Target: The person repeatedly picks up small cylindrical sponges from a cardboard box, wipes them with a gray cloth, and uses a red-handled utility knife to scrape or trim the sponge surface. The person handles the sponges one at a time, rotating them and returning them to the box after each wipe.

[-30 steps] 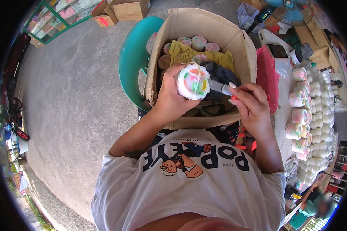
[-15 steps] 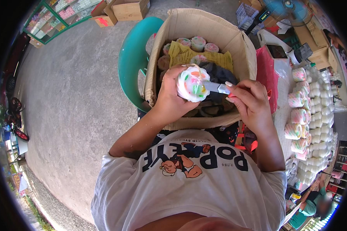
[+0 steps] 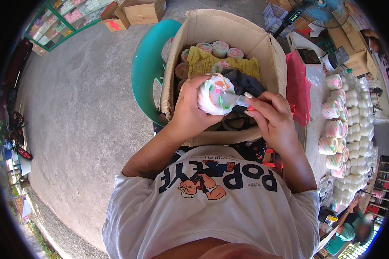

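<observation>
Over the opening of a cardboard box (image 3: 271, 60), my left hand (image 3: 188, 108) is wrapped round a white candle (image 3: 212, 101) with coloured bits in it and a scalloped rim. A pale wick seems to lie over its top. My right hand (image 3: 275, 113) pinches a small knife (image 3: 241, 101) with a red handle, mostly hidden by the fingers. The knife's grey blade touches the candle's right side. Beneath my hands, several similar candles (image 3: 220, 48), a sheet of yellow paper (image 3: 203, 61) and a dark cloth (image 3: 245, 81) lie in the box.
A teal plastic chair (image 3: 145, 64) curves round the box's left side. To the right, a table bears rows of stacked white candles (image 3: 354, 134), coloured candles (image 3: 333, 129) and a phone (image 3: 309, 56). A fan (image 3: 326, 13) stands far right. Another person (image 3: 348, 231) is at lower right.
The knife and my right hand have shifted slightly left and down along the candle's side. The candle has tilted a little in my left hand.
</observation>
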Motion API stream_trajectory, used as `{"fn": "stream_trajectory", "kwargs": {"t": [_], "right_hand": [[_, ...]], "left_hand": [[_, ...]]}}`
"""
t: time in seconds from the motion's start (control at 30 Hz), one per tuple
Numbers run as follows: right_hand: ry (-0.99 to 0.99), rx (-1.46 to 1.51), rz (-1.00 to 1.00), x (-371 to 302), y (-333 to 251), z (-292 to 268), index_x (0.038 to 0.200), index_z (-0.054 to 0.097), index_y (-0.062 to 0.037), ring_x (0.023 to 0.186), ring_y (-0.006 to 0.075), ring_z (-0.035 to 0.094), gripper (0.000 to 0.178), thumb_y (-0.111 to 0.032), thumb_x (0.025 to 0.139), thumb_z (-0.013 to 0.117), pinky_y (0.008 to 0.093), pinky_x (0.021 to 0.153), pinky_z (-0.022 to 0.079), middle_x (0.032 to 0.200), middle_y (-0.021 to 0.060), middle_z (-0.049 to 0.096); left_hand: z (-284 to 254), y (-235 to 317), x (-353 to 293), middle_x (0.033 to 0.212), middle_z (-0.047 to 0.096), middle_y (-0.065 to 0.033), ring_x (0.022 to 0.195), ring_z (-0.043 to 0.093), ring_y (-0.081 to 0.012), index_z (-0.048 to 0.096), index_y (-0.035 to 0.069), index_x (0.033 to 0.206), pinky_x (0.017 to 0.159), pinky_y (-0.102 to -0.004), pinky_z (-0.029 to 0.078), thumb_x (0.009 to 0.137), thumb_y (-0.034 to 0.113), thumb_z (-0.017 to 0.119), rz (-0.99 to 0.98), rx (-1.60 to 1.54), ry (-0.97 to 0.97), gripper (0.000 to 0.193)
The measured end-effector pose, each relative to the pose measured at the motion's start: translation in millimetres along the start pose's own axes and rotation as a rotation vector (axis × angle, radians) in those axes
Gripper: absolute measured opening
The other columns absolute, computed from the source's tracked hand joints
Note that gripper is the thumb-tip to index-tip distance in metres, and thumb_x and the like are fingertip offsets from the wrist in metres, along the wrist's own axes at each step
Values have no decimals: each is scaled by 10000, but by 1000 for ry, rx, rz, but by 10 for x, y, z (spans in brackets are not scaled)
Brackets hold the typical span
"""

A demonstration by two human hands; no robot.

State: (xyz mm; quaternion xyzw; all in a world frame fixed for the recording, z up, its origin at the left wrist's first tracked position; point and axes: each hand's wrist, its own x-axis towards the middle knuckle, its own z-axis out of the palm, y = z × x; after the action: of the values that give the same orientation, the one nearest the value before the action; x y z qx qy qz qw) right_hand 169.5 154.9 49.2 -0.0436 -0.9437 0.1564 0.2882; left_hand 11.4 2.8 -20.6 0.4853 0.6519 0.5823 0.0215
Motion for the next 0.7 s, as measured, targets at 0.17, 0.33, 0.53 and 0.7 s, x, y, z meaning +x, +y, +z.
{"fn": "stream_trajectory", "kwargs": {"t": [0.17,0.33,0.53,0.7], "right_hand": [[-25,88,59,-25,53,-63,1068,677,-127,745,214,572,299,-81,773,705,318,666,451,885,65,561],[-162,702,494,-105,0,-78,1158,603,-66,772,124,559,252,-100,909,579,247,690,467,915,66,596],[-211,737,548,-46,-79,-13,1201,567,-45,817,107,569,264,-96,945,525,239,737,475,967,63,622],[-77,485,300,-15,-165,-77,1147,615,-52,833,180,606,264,-64,884,598,264,745,478,947,97,619]], "left_hand": [[-30,46,-3,1215,486,-147,1097,547,-199,337,21,1269,916,-313,466,574,73,870,22,82,-17,878],[-88,172,92,1116,556,-114,986,592,-194,399,2,1245,845,-312,495,656,145,838,-390,-393,-16,748],[-284,141,219,1127,566,-112,1011,584,-198,391,-20,1277,865,-316,492,818,86,661,-735,-1348,15,542],[-206,125,97,1161,550,-119,1055,571,-235,390,-4,1271,951,-341,438,669,96,802,-487,-688,-26,736]]}}
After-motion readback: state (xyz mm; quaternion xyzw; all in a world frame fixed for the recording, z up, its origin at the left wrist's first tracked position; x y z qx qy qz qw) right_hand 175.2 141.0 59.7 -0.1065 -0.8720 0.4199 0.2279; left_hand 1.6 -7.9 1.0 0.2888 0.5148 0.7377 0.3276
